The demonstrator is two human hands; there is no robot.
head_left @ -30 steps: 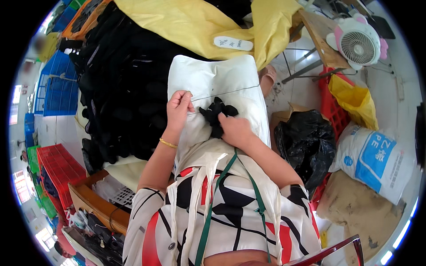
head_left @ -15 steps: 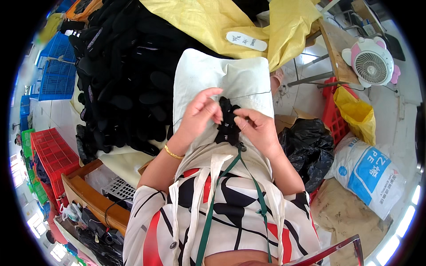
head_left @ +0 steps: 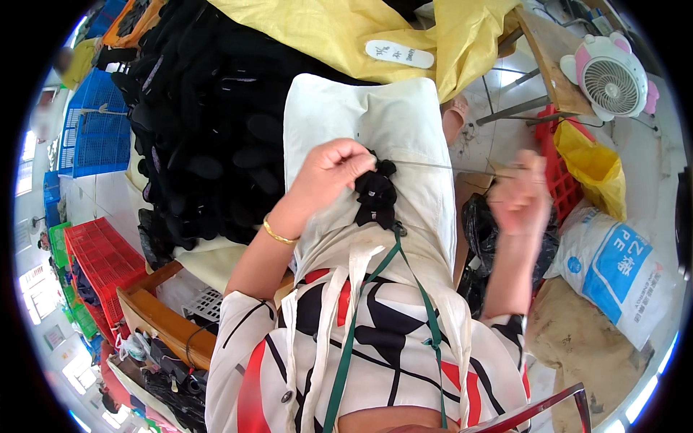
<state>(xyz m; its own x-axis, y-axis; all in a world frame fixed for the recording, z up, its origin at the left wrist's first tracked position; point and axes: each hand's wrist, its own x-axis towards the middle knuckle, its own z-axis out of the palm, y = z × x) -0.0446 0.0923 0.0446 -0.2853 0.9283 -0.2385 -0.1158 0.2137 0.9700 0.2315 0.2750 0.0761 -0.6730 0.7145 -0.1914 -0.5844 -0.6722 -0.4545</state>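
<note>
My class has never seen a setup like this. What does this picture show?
There is no machine: these are a person's two bare hands, seen from above by a wide fisheye camera worn on the head, which bends straight edges. On the white cloth below them lies a small black fabric piece. The left hand is closed at its upper edge, and a thin thread stretches from there toward the right hand, which is blurred. Their exact grips are unclear.
</note>
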